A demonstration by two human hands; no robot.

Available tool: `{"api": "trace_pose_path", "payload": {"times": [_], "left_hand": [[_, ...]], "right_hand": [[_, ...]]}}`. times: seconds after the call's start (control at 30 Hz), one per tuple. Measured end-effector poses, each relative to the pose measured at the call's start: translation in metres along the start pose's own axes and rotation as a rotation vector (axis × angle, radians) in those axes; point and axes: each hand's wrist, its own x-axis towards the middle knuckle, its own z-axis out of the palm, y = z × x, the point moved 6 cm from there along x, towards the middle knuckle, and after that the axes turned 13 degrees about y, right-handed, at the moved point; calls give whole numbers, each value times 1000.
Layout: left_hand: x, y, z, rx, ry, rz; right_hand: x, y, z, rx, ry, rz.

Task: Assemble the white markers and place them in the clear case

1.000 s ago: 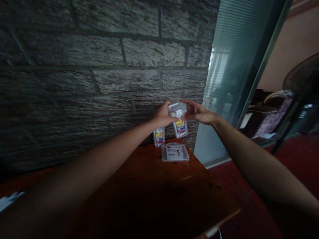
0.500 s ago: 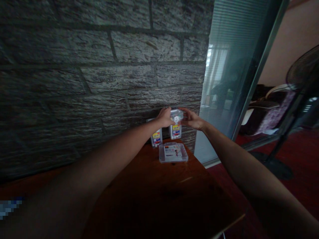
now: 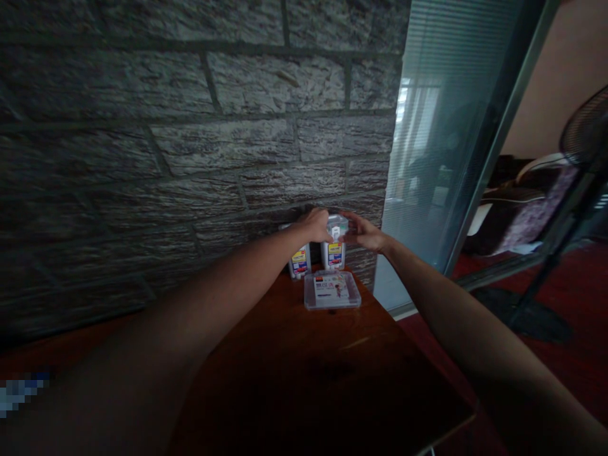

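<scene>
Gripping clear box (image 3: pixel 334 255) high near far corner of surface (image 3: pixel 294 367), left hand (image 3: pixel 314 226) and right hand (image 3: pixel 365 234) could tip it onto flat case (image 3: pixel 332 290) if one slips.

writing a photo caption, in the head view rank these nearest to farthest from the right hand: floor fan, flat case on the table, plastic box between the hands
1. Plastic box: at the right hand, on its left.
2. Flat case: below, on the table.
3. Floor fan: off to the right.
</scene>
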Motion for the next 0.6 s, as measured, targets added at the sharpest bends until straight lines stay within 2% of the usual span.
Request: {"api": "trace_pose_path", "payload": {"times": [0.43,0.53,0.6], "left_hand": [[0,-1,2,79,-27,17],[-3,2,-8,78,23,53],[-11,8,-24,59,103,100]], "right_hand": [[4,16,-1,-44,5,46],[1,15,-2,-66,23,39],[-3,15,-7,-85,53,31]]}}
